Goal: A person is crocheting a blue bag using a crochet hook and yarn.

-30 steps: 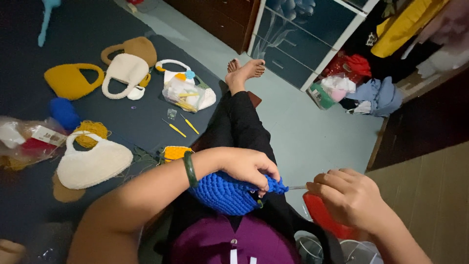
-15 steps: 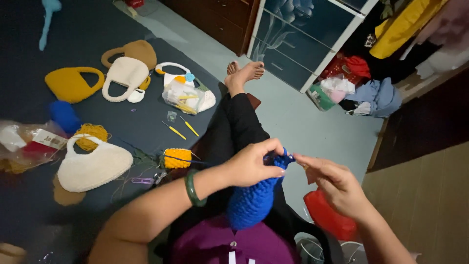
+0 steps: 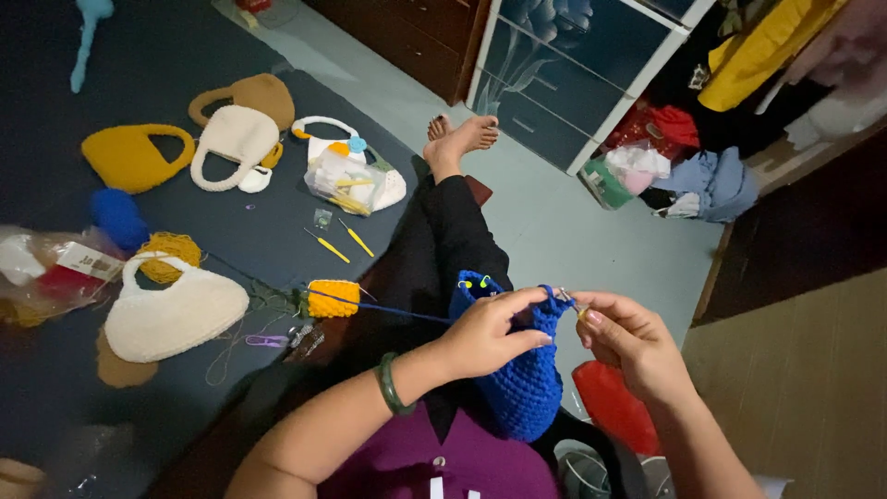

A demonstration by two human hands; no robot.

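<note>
The crochet hook (image 3: 571,300) is mostly hidden between the fingers, apparently pinched in the right hand (image 3: 633,340), while the left hand (image 3: 490,334), wrist bent inward, has its grip closed on the blue crocheted piece (image 3: 517,370) hanging over the lap, beside a clear plastic bag (image 3: 346,180) of small supplies on the floor.

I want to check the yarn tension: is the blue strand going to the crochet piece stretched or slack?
Stretched. The blue yarn strand runs in a straight line from beside the small yellow crochet piece to the left hand.
</note>
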